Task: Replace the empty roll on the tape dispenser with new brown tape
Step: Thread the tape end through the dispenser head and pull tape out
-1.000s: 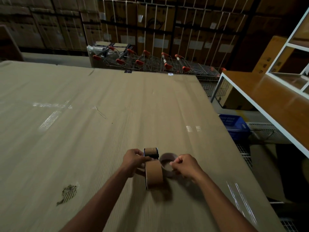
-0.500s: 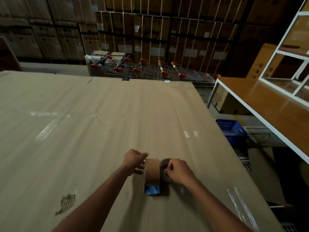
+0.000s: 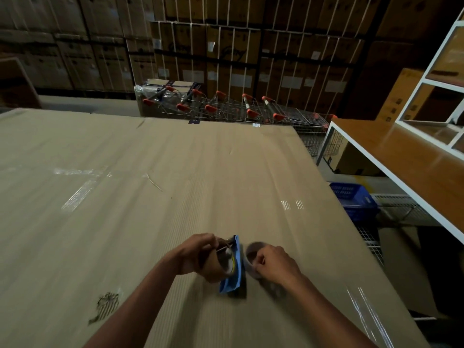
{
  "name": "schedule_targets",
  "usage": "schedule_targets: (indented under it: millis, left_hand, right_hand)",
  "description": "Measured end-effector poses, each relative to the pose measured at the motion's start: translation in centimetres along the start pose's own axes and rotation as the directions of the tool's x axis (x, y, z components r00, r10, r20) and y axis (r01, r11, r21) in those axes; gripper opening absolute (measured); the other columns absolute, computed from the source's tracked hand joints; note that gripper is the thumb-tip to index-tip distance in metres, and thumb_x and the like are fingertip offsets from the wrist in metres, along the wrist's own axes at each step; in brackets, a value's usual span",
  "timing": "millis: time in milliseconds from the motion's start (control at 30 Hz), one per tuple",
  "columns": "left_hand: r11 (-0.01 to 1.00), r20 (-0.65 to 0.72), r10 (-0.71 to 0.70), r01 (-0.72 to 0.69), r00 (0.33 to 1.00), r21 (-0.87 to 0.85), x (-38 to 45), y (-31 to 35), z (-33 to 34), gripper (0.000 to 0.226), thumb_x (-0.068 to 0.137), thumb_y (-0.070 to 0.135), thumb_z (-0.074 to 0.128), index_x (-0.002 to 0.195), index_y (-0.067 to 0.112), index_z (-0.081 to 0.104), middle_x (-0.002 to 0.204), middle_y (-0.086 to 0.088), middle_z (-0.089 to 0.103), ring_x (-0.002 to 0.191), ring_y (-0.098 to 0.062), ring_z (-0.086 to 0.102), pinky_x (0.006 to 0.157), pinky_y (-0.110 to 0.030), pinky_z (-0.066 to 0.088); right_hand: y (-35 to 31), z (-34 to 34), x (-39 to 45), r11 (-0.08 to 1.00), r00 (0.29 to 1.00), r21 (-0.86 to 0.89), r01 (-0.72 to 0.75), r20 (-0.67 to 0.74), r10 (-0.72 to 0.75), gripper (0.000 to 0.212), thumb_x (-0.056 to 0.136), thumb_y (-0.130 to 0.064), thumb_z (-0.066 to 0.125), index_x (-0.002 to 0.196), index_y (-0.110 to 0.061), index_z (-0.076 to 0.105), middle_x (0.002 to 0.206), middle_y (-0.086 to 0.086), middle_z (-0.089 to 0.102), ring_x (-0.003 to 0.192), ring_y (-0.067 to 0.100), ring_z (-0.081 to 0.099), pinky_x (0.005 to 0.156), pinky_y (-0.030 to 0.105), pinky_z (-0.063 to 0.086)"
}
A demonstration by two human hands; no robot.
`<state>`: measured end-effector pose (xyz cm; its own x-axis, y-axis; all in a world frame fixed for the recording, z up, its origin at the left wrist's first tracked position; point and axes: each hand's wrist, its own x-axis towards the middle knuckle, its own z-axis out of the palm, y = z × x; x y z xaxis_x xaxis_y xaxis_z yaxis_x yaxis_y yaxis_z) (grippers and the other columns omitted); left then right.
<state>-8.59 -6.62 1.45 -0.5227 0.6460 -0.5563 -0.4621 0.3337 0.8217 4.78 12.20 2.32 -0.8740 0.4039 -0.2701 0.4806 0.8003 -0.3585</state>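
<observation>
On the cardboard sheet [image 3: 125, 222], the left hand [image 3: 198, 254] is gripping the brown tape roll [image 3: 218, 266] against the blue dispenser [image 3: 233, 277], likely seating it. The right hand [image 3: 275, 262] is pinching the empty core [image 3: 252, 249]. Next, threading the tape end is needed. No writing is legible.

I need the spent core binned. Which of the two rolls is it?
The thin pale ring under the right hand; the brown roll on the dispenser is thick.
</observation>
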Motion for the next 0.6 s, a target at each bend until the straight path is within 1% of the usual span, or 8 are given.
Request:
schedule_targets:
  millis: [67, 100, 167, 233, 400, 467, 533, 600]
  left_hand:
    - [0.997, -0.13, 0.068, -0.072, 0.989, -0.032, 0.0, -0.4, -0.1, 0.024, 0.095, 0.007, 0.05, 0.109, 0.0, 0.068, 0.111, -0.023, 0.067, 0.101, -0.038, 0.065, 0.085, -0.046, 0.056]
    - [0.993, -0.231, 0.121, -0.121, 0.965, 0.014, 0.0, -0.5, -0.1, 0.02, 0.094, 0.006, 0.053, 0.102, 0.0, 0.071, 0.11, -0.025, 0.069, 0.101, -0.041, 0.066, 0.09, -0.048, 0.055]
    - [0.956, -0.388, 0.243, -0.151, 0.889, 0.251, 0.5, -0.7, 0.0, 0.016, 0.092, 0.008, 0.061, 0.098, 0.004, 0.075, 0.104, -0.021, 0.074, 0.099, -0.037, 0.07, 0.089, -0.045, 0.057]
    - [0.893, -0.438, 0.292, -0.077, 0.85, 0.444, 0.6, -0.9, 0.4, 0.015, 0.087, 0.01, 0.068, 0.099, 0.009, 0.078, 0.098, -0.013, 0.076, 0.094, -0.027, 0.072, 0.08, -0.034, 0.058]
    - [0.726, -0.406, 0.333, 0.043, 0.851, 0.687, 0.8, -2.1, 1.0, 0.019, 0.086, 0.017, 0.065, 0.099, 0.015, 0.079, 0.094, -0.005, 0.077, 0.092, -0.019, 0.072, 0.074, -0.026, 0.052]
    - [0.693, -0.394, 0.353, 0.046, 0.848, 0.719, 1.0, -2.5, 1.1, 0.024, 0.083, 0.024, 0.06, 0.099, 0.019, 0.077, 0.094, -0.004, 0.077, 0.095, -0.024, 0.073, 0.079, -0.034, 0.056]
    - [0.621, -0.355, 0.332, 0.081, 0.874, 0.78, 1.2, -2.3, 1.3, 0.028, 0.085, 0.024, 0.057, 0.105, 0.018, 0.074, 0.104, -0.007, 0.077, 0.102, -0.027, 0.072, 0.088, -0.039, 0.058]
    - [0.489, -0.271, 0.256, 0.117, 0.928, 0.864, 1.7, -1.1, 1.2, 0.036, 0.091, 0.022, 0.058, 0.125, 0.013, 0.065, 0.122, -0.012, 0.072, 0.113, -0.03, 0.068, 0.094, -0.039, 0.056]
  right_hand:
    - [0.0, 0.0, 0.0, 1.0, 1.0, -0.006, 0.005, -0.001, -0.005, 0.012, 0.083, -0.025, 0.062, 0.091, -0.023, 0.072, 0.1, 0.0, 0.072, 0.082, 0.017, 0.064, 0.071, 0.028, 0.05]
    - [0.0, -0.1, 0.0, 1.0, 1.0, -0.006, 0.004, 0.0, -0.004, 0.011, 0.084, -0.024, 0.062, 0.09, -0.022, 0.071, 0.099, 0.0, 0.072, 0.081, 0.017, 0.063, 0.069, 0.026, 0.048]
    - [0.0, -0.1, 0.0, 1.0, 1.0, 0.001, -0.001, 0.0, 0.001, 0.011, 0.082, -0.025, 0.063, 0.089, -0.023, 0.072, 0.099, 0.0, 0.072, 0.084, 0.018, 0.065, 0.07, 0.028, 0.049]
    - [0.0, -0.2, 0.0, 1.0, 1.0, 0.003, -0.006, -0.001, 0.006, 0.014, 0.081, -0.025, 0.063, 0.09, -0.023, 0.073, 0.101, 0.001, 0.072, 0.088, 0.02, 0.066, 0.072, 0.027, 0.049]
    - [-0.2, -0.5, 0.0, 1.0, 1.0, 0.0, -0.014, 0.0, 0.014, 0.016, 0.076, -0.025, 0.065, 0.087, -0.025, 0.076, 0.101, 0.0, 0.073, 0.088, 0.02, 0.067, 0.07, 0.024, 0.046]
    - [-0.2, -0.3, 0.2, 1.0, 1.0, 0.002, -0.017, -0.009, 0.017, 0.017, 0.074, -0.029, 0.065, 0.086, -0.026, 0.076, 0.101, -0.001, 0.073, 0.089, 0.021, 0.068, 0.073, 0.027, 0.05]
    - [-0.2, -0.2, 0.3, 1.0, 1.0, 0.024, -0.012, -0.015, 0.013, 0.02, 0.074, -0.037, 0.066, 0.086, -0.023, 0.074, 0.1, -0.002, 0.073, 0.089, 0.02, 0.067, 0.075, 0.029, 0.05]
    - [-0.6, -0.4, 0.6, 0.999, 0.995, 0.051, 0.003, -0.097, 0.002, 0.031, 0.077, -0.045, 0.064, 0.096, -0.021, 0.067, 0.107, 0.002, 0.068, 0.097, 0.023, 0.063, 0.078, 0.031, 0.048]
